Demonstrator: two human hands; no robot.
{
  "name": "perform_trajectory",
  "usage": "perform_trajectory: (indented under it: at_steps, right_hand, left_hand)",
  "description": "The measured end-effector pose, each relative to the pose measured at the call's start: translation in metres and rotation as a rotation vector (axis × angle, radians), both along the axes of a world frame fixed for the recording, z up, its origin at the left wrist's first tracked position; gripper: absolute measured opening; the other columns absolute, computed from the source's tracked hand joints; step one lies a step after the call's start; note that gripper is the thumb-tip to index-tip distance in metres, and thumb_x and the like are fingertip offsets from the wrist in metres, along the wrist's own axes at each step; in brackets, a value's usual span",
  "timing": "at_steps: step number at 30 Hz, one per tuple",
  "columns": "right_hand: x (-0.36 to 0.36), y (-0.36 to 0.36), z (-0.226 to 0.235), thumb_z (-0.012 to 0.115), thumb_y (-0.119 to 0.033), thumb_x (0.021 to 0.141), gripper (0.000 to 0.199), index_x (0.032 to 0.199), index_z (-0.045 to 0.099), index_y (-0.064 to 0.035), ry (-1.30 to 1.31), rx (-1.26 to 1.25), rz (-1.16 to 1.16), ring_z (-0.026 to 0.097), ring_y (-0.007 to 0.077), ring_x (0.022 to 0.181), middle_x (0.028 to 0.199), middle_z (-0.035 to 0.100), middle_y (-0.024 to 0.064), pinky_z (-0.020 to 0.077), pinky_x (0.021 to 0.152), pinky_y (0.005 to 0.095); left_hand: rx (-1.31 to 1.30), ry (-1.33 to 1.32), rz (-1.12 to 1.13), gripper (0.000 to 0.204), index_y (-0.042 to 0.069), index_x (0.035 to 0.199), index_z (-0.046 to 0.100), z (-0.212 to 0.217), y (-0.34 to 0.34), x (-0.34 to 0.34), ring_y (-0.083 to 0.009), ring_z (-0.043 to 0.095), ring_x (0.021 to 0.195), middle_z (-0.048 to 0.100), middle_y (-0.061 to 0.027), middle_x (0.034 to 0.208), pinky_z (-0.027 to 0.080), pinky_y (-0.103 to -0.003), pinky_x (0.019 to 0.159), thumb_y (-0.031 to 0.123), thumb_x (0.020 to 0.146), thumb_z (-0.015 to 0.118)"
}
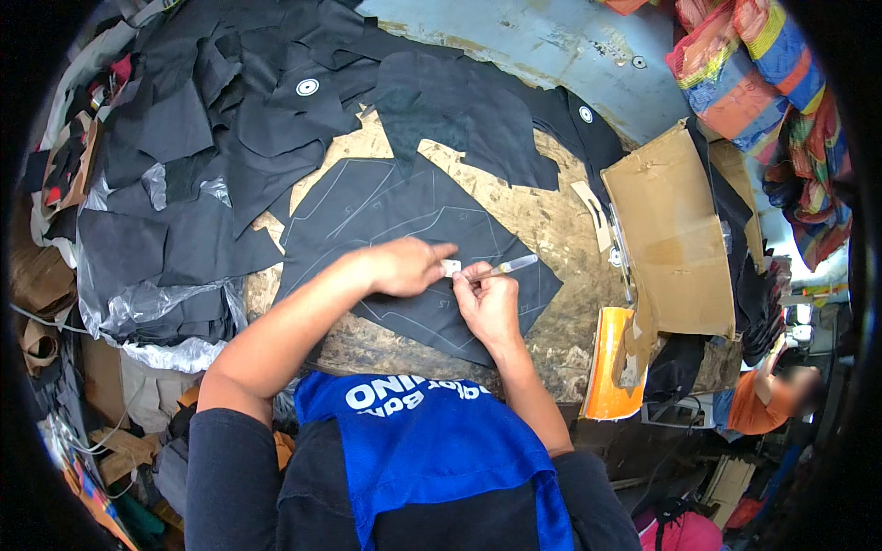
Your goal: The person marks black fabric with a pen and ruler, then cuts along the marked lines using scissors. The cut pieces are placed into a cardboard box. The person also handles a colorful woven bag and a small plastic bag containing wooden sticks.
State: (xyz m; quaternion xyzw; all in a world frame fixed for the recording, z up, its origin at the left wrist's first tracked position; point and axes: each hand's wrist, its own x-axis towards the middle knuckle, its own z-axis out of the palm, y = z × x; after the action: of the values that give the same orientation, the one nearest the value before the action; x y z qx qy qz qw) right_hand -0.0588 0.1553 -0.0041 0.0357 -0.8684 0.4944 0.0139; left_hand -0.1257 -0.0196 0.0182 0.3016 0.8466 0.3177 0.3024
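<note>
A dark sheet of material (404, 197), marked with pale drawn outlines, lies on the worn wooden table under both my hands. My right hand (489, 301) is closed round a slim pen (516, 264) with a clear, yellowish barrel, its back end pointing right. Between the hands is a small white piece (451, 267), printed or marked with something too small to tell. My left hand (404, 266) rests over the sheet with one finger stretched out and the other fingers bent at the white piece. The fingertips of my right hand reach its near edge.
Dark cut pieces (175, 119) are heaped at left and back, some over clear plastic (156, 317). Right of the sheet stand a cardboard piece (675, 230) and an orange-and-white folder (614, 367). A curved pale template (591, 213) lies nearby. A person in orange (767, 404) is far right.
</note>
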Motion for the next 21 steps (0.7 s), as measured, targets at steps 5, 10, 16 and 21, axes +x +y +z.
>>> perform_trajectory:
  at_steps: [5,10,16,21]
  right_hand:
    - [-0.005,-0.037,-0.017,0.066,-0.012,0.083,0.011,0.085,0.063,-0.0016,0.060,-0.165,0.184,0.064,0.0207,0.072,0.078,0.065,0.0115,0.0497,0.064,0.0309]
    - [-0.011,-0.061,-0.025,0.069,-0.010,0.080,0.011,0.084,0.063,-0.0013,0.180,-0.120,0.278,0.064,0.0290,0.076,0.079,0.066,0.0137,0.0502,0.071,0.0351]
    - [-0.009,-0.068,-0.025,0.069,-0.009,0.078,0.011,0.083,0.062,-0.0013,0.297,-0.083,0.226,0.064,0.0280,0.078,0.079,0.066,0.0131,0.0499,0.071,0.0357]
    - [-0.003,-0.027,-0.012,0.068,-0.010,0.079,0.011,0.080,0.063,0.0002,0.238,0.037,0.058,0.064,0.0262,0.067,0.073,0.065,0.0143,0.0506,0.062,0.0324]
  left_hand:
    - [-0.161,-0.566,-0.057,0.076,-0.001,0.139,0.034,0.007,-0.008,-0.048,-0.0235,0.060,0.106,0.055,-0.0165,0.128,0.049,-0.034,0.087,0.061,0.094,0.027]
    - [-0.036,-0.599,0.108,0.082,0.005,0.140,0.036,0.001,-0.009,-0.047,-0.0245,0.056,0.112,0.057,-0.0102,0.127,0.046,-0.034,0.092,0.068,0.090,0.022]
    - [-0.027,-0.540,0.051,0.080,0.003,0.141,0.033,0.010,-0.008,-0.043,-0.0240,0.054,0.116,0.057,-0.0102,0.128,0.044,-0.034,0.095,0.065,0.092,0.022]
    - [-0.052,-0.553,0.090,0.074,0.001,0.140,0.035,0.012,-0.008,-0.042,-0.0244,0.053,0.118,0.057,-0.0145,0.126,0.042,-0.034,0.097,0.060,0.095,0.028]
